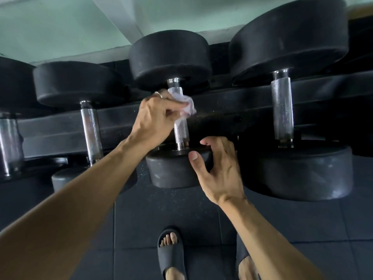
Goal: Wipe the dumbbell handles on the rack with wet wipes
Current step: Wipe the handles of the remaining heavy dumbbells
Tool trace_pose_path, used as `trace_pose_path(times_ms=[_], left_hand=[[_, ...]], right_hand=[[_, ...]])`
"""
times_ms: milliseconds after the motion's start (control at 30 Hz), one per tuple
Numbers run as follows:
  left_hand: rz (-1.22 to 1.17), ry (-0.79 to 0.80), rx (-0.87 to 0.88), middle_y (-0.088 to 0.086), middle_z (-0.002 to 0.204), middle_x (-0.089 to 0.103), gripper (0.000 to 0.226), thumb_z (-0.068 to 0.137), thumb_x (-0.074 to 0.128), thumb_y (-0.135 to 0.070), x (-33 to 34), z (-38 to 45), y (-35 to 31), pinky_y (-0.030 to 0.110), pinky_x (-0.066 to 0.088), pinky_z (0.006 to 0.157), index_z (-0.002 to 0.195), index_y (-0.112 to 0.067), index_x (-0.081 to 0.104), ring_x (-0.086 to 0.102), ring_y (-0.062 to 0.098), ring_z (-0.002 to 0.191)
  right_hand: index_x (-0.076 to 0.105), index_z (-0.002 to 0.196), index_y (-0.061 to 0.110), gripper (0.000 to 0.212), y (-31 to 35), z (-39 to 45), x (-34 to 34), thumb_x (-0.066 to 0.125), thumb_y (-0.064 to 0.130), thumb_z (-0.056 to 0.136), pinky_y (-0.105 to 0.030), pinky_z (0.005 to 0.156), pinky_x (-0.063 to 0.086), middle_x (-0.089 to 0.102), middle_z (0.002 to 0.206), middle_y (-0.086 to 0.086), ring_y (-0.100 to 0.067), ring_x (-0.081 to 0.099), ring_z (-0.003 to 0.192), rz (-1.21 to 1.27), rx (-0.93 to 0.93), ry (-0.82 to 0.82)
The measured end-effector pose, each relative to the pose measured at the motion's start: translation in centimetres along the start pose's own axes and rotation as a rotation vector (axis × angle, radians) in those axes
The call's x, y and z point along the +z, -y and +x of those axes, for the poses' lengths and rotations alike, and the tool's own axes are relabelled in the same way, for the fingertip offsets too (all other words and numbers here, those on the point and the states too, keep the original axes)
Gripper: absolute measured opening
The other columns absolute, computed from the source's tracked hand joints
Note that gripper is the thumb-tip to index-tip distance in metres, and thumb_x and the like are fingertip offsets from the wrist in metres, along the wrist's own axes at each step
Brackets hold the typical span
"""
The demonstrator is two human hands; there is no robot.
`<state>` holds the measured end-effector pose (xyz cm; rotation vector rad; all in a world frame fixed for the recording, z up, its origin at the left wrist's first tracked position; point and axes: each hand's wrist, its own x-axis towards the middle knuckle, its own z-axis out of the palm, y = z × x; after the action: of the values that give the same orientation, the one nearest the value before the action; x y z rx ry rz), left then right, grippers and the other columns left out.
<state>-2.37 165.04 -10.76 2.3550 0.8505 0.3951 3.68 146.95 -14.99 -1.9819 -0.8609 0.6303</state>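
A black dumbbell lies across the rack in the middle of the view, with a knurled chrome handle. My left hand grips a crumpled white wet wipe and holds it wrapped round the upper part of that handle. My right hand rests on the dumbbell's near black head, thumb on the front rim and fingers curled over its top edge. The far head sits above the wipe.
Other dumbbells lie on the rack: a larger one to the right, a smaller one to the left, and another at the far left edge. Below is dark rubber flooring, where my feet in dark slides stand.
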Motion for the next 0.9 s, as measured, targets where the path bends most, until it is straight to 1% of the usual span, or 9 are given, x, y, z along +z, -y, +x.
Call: trace_pose_path(times_ms=[100, 267, 467, 533, 633, 667, 767, 833, 900], left_hand=[[-0.006, -0.182, -0.05, -0.017, 0.1, 0.06, 0.021, 0.085, 0.076, -0.017, 0.7, 1.5, -0.5, 0.013, 0.048, 0.086, 0.106, -0.015, 0.077, 0.063, 0.006, 0.095], [0.072, 0.083, 0.125, -0.024, 0.091, 0.053, 0.021, 0.082, 0.076, 0.0, 0.7, -1.8, -0.1, -0.004, 0.037, 0.078, 0.098, -0.013, 0.079, 0.053, -0.019, 0.089], [0.094, 0.084, 0.109, -0.025, 0.092, 0.055, 0.014, 0.086, 0.074, -0.01, -0.2, 1.0, -0.3, -0.001, 0.039, 0.081, 0.1, -0.012, 0.079, 0.057, -0.003, 0.089], [0.088, 0.231, 0.1, -0.024, 0.093, 0.058, 0.016, 0.084, 0.076, -0.009, -0.3, 0.3, 0.1, 0.001, 0.043, 0.079, 0.1, -0.012, 0.078, 0.059, -0.007, 0.081], [0.082, 0.524, 0.144, -0.012, 0.094, 0.069, 0.019, 0.082, 0.079, -0.008, -0.5, -1.1, 0.5, 0.024, 0.056, 0.084, 0.096, -0.021, 0.08, 0.067, 0.003, 0.088], [0.12, 0.572, 0.155, -0.012, 0.092, 0.068, 0.02, 0.083, 0.078, -0.009, -0.6, -1.0, 0.3, 0.024, 0.055, 0.084, 0.097, -0.024, 0.079, 0.066, 0.002, 0.086], [0.186, 0.515, 0.234, -0.02, 0.094, 0.065, 0.015, 0.088, 0.073, -0.015, -1.0, 0.5, -0.3, 0.017, 0.051, 0.087, 0.101, -0.021, 0.078, 0.06, -0.006, 0.084], [0.222, 0.385, 0.257, -0.014, 0.105, 0.068, 0.016, 0.089, 0.072, -0.016, -1.1, 1.6, -0.2, 0.022, 0.051, 0.094, 0.104, -0.019, 0.078, 0.063, 0.002, 0.092], [0.229, 0.414, 0.234, -0.009, 0.101, 0.066, 0.015, 0.089, 0.071, -0.014, -1.2, 1.5, 0.0, 0.014, 0.048, 0.089, 0.103, -0.016, 0.077, 0.06, 0.002, 0.085]], right_hand=[[0.057, 0.118, 0.013, 0.089, 0.0, 0.0, 0.0, 0.023, 0.087, 0.082, -0.035, 0.097, 0.04, 0.054, 0.115, 0.004, -0.015, 0.045, 0.111, 0.004, 0.01, -0.012], [0.057, 0.117, 0.014, 0.07, 0.3, 0.1, -0.2, 0.036, 0.071, 0.083, -0.037, 0.096, 0.042, 0.055, 0.115, 0.001, -0.018, 0.048, 0.111, -0.027, 0.02, 0.003], [0.048, 0.135, 0.019, 0.085, 0.9, -0.3, -0.4, 0.037, 0.078, 0.075, -0.034, 0.106, 0.038, 0.047, 0.134, 0.005, -0.012, 0.04, 0.127, 0.008, 0.155, 0.038], [0.034, 0.148, 0.024, 0.1, 0.9, -0.8, -0.3, 0.041, 0.084, 0.067, -0.028, 0.111, 0.031, 0.036, 0.147, 0.008, -0.009, 0.034, 0.137, 0.086, 0.262, 0.044], [0.019, 0.156, 0.027, 0.118, 1.3, -1.4, -0.1, 0.045, 0.087, 0.058, -0.021, 0.111, 0.026, 0.024, 0.158, 0.009, -0.007, 0.026, 0.144, 0.197, 0.384, 0.042], [0.018, 0.156, 0.027, 0.12, 1.4, -1.5, -0.2, 0.046, 0.087, 0.056, -0.021, 0.111, 0.025, 0.024, 0.159, 0.009, -0.007, 0.025, 0.145, 0.207, 0.401, 0.035], [0.017, 0.156, 0.032, 0.119, 1.5, -1.7, -0.2, 0.046, 0.087, 0.054, -0.02, 0.106, 0.024, 0.022, 0.16, 0.012, -0.006, 0.024, 0.145, 0.229, 0.429, 0.025], [0.018, 0.156, 0.035, 0.118, 1.6, -1.8, 0.0, 0.046, 0.088, 0.054, -0.022, 0.107, 0.024, 0.022, 0.161, 0.014, -0.007, 0.025, 0.146, 0.242, 0.442, 0.005], [0.021, 0.155, 0.035, 0.117, 1.7, -1.9, 0.2, 0.047, 0.087, 0.054, -0.022, 0.107, 0.024, 0.024, 0.161, 0.013, -0.006, 0.026, 0.146, 0.245, 0.447, -0.026]])
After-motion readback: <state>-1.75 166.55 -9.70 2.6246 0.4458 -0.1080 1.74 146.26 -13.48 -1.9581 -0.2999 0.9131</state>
